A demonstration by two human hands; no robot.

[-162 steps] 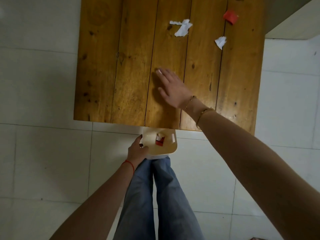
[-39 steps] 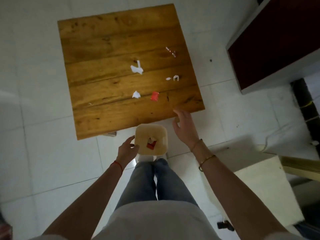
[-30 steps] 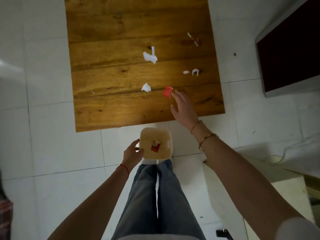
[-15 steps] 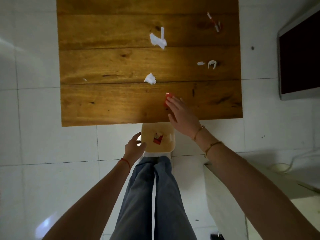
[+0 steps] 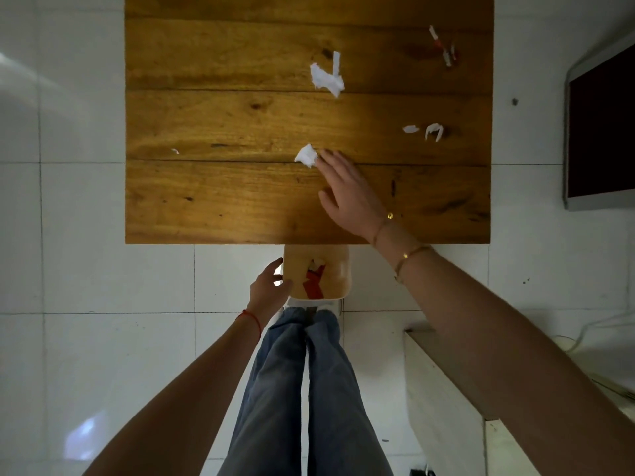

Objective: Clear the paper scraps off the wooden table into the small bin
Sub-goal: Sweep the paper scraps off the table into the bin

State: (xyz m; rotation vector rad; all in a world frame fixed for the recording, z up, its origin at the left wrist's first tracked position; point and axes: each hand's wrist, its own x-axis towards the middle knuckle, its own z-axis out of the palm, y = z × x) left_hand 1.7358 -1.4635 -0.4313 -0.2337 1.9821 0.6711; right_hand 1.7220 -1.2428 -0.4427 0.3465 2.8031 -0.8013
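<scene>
Head view, looking straight down: the wooden counter [image 5: 220,201] fills the upper middle, its near edge toward six o'clock. The right hand [image 5: 347,192] lies flat over the counter, fingers [image 5: 330,156] loosely spread and extended toward eleven o'clock, their tips touching or just beside a crumpled white scrap [image 5: 305,155]; contact is hard to confirm at this angle, and nothing is pinched. At twelve o'clock from that scrap lies a larger torn white scrap [image 5: 326,77]. Toward three o'clock sit two small white bits [image 5: 424,130], and at the far right, near one o'clock, thin red-and-white slivers [image 5: 445,49]. A tiny white fleck [image 5: 175,151] lies at nine o'clock. The small bin [image 5: 338,269] sits just below the counter's near edge, holding red and white pieces, with the left hand's [image 5: 269,288] fingers curled on its left rim.
</scene>
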